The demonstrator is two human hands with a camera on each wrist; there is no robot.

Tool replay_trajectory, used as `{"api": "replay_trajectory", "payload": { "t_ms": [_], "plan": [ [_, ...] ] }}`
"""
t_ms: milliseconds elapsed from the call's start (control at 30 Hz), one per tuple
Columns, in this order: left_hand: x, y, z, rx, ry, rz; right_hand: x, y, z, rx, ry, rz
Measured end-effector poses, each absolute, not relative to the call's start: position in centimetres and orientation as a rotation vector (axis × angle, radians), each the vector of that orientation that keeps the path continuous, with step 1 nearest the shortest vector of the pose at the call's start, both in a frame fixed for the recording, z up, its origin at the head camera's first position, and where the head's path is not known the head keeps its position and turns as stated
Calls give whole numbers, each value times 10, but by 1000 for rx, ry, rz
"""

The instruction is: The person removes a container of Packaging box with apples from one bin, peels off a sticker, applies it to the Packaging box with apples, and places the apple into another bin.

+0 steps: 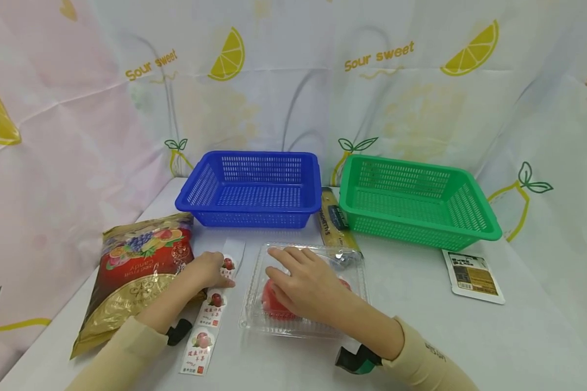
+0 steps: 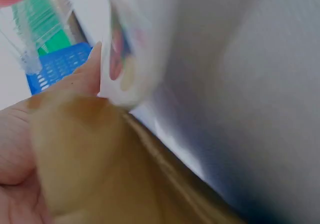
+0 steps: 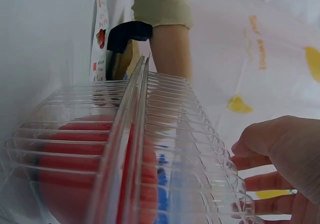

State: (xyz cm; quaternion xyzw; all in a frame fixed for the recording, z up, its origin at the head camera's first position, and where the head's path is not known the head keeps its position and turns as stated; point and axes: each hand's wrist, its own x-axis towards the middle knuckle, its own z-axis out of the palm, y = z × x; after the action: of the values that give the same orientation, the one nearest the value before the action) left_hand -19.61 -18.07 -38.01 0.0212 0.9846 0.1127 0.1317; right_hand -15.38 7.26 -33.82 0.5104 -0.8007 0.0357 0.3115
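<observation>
A clear plastic clamshell box point(image 1: 352, 271) point(image 3: 165, 134) with red fruit point(image 1: 274, 304) point(image 3: 65, 184) inside lies in front of me. My right hand point(image 1: 274, 269) point(image 3: 280, 154) rests on its lid with the fingers spread and nearly straight. To its left lies a long white strip packet point(image 1: 206, 326) point(image 2: 122, 54) printed with fruit pictures. My left hand point(image 1: 222, 274) pinches that strip near its upper end, and in the left wrist view a fingertip point(image 2: 90, 64) presses against the strip's raised edge. A red and gold candy bag point(image 1: 137, 271) point(image 2: 110, 169) lies under my left wrist.
A blue basket point(image 1: 254, 187) point(image 2: 60, 66) and a green basket point(image 1: 416, 201) point(image 2: 42, 24) stand at the back. A spaghetti packet point(image 1: 336, 225) lies between them. A small flat packet point(image 1: 472, 274) lies at the right. Lemon-print cloth walls surround the white table point(image 1: 469, 336).
</observation>
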Motion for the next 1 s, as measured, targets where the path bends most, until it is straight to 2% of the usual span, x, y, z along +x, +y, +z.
{"api": "replay_trajectory", "payload": {
  "t_ms": [433,633,867,1000],
  "plan": [
    [-192,-178,-358,224,2910,614,-155,71,-338,1335,-2146,105],
    [-178,-171,-348,384,2967,728,-154,72,-339,1329,-2152,120],
    [-162,-154,-331,455,2960,847,-154,71,-339,1330,-2128,151],
    [-155,-144,-326,595,2993,892,-154,71,-339,1319,-2134,181]
  ]
}}
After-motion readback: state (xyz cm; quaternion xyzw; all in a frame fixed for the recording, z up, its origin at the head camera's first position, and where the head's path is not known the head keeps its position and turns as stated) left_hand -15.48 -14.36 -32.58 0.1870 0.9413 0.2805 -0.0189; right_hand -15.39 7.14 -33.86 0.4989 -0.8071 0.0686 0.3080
